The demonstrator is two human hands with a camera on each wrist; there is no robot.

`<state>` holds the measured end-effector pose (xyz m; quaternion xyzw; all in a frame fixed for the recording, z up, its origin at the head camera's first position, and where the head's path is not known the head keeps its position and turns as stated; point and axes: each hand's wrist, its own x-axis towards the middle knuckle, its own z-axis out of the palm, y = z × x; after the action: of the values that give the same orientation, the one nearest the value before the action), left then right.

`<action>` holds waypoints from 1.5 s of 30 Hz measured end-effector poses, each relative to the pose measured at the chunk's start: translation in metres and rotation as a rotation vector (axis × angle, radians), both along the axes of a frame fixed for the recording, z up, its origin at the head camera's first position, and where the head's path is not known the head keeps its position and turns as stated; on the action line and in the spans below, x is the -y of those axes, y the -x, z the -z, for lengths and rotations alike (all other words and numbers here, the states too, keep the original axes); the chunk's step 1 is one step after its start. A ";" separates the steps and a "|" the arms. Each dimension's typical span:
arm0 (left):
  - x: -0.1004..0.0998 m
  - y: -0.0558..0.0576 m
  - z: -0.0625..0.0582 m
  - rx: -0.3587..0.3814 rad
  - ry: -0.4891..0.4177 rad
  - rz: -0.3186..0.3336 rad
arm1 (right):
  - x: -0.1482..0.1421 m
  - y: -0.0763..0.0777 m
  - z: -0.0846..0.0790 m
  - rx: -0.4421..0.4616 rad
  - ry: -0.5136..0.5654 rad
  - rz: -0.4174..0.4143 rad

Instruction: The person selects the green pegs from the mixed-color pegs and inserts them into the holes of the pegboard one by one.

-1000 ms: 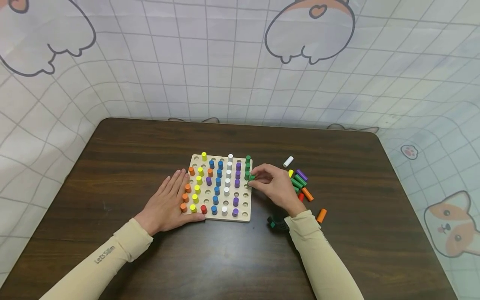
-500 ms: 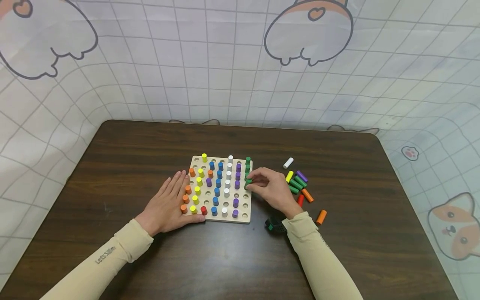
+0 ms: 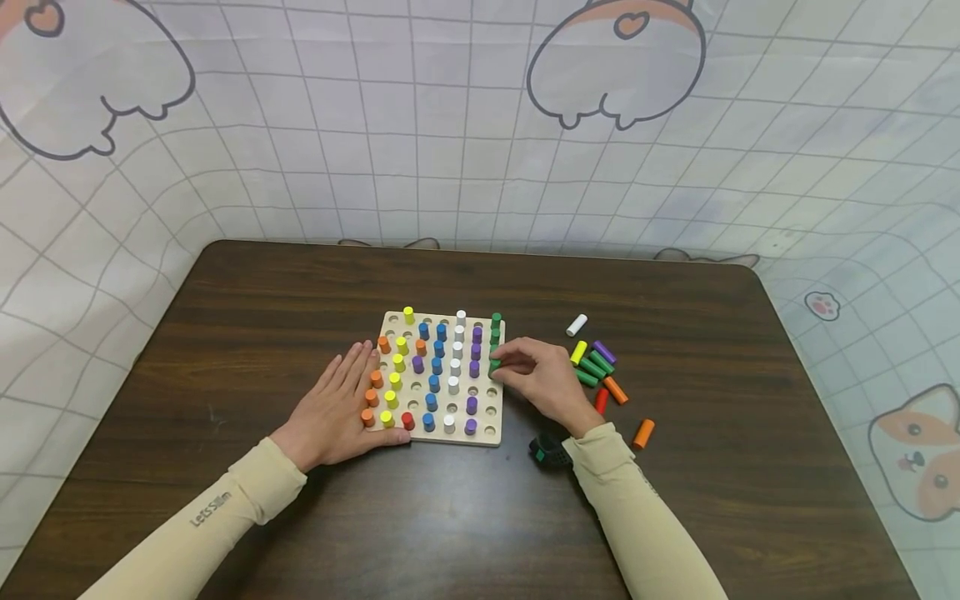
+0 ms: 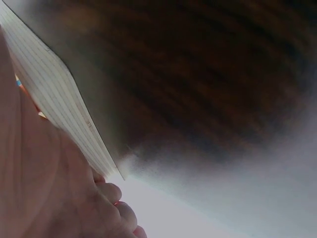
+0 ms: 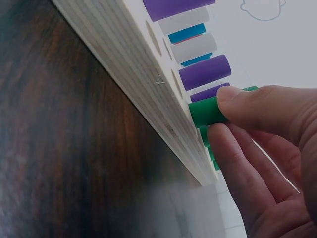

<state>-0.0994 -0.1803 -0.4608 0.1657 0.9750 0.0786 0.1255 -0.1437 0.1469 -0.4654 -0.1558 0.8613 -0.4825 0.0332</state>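
A square wooden pegboard (image 3: 480, 439) bears upright coloured pegs in rows, with several bare holes among them. My left hand (image 3: 332, 415) lies with straight fingers along its left edge, the thumb reaching across the near left corner. Over the right edge, my right hand (image 3: 546, 377) pinches a green peg (image 5: 204, 113) between thumb and fingers. This peg stands at the board's face, its lower end at a hole in the right-hand column. Beyond it in that column are more green pegs (image 3: 496, 320). Purple pegs (image 5: 205, 72) stand in the neighbouring column.
Loose pegs lie right of the board: a white one (image 3: 577, 325), a yellow one (image 3: 578, 352), a purple one (image 3: 603, 352), green ones (image 3: 587, 377), a red one (image 3: 602, 401) and orange ones (image 3: 643, 433). A black strapped device (image 3: 549, 452) sits by the right wrist.
My right hand has moved slightly left and down with the green peg, from tilted beside the column to upright at a hole. The left hand has stayed in place.
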 end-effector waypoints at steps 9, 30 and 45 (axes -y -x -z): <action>-0.001 0.000 0.000 -0.003 -0.007 0.002 | -0.002 -0.001 -0.003 0.037 -0.026 -0.007; -0.004 -0.002 0.001 -0.006 -0.012 0.006 | -0.015 -0.003 -0.014 0.028 0.016 0.029; -0.002 -0.003 -0.002 -0.029 -0.008 0.012 | -0.032 -0.001 -0.029 -0.027 0.024 0.017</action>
<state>-0.0964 -0.1785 -0.4590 0.1735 0.9753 0.0794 0.1111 -0.1424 0.1784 -0.4361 -0.1552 0.8570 -0.4911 0.0155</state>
